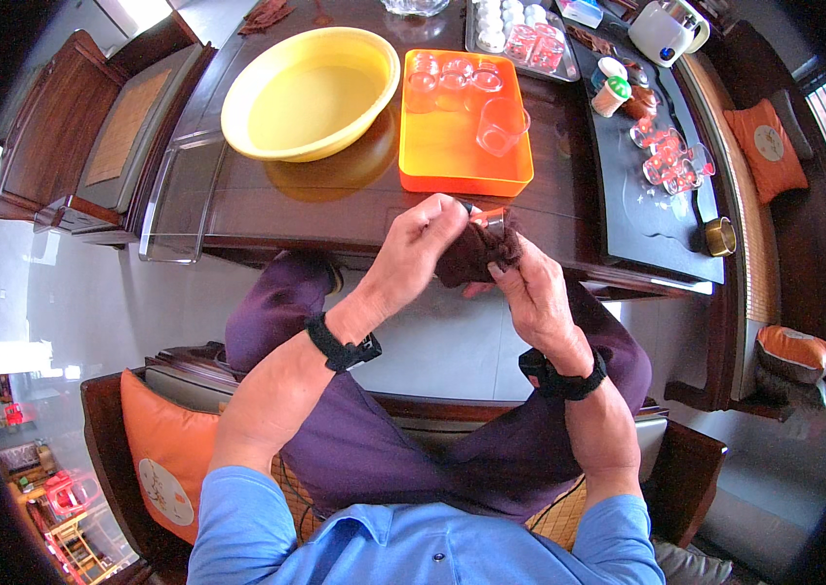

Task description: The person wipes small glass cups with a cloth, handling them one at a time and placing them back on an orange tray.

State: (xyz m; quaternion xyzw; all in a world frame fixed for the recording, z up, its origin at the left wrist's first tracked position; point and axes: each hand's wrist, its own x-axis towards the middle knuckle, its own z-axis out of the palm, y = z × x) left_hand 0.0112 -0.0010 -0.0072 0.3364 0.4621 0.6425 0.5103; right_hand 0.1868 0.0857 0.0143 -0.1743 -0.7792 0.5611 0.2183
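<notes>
Both hands meet over the near edge of the dark wooden table. My right hand (536, 289) grips a dark brown cloth (460, 259), bunched around a small shiny vessel (490, 221). It looks like a small glass cup, mostly covered by the cloth. My left hand (424, 230) is closed at the left side of the bundle, its fingertips at the cloth and the vessel's side. Just beyond the hands lies an orange tray (449, 157), holding several small clear glass cups (453, 77) at its far end and a clear glass pitcher (501, 130) at its right.
A yellow basin (310, 150) with liquid stands left of the tray. Behind is a metal tray (566, 69) with white and red-patterned cups. At right, a black tea board (629, 227) bears patterned glasses (665, 161), a brass-coloured cup (720, 236) and a white kettle (665, 33).
</notes>
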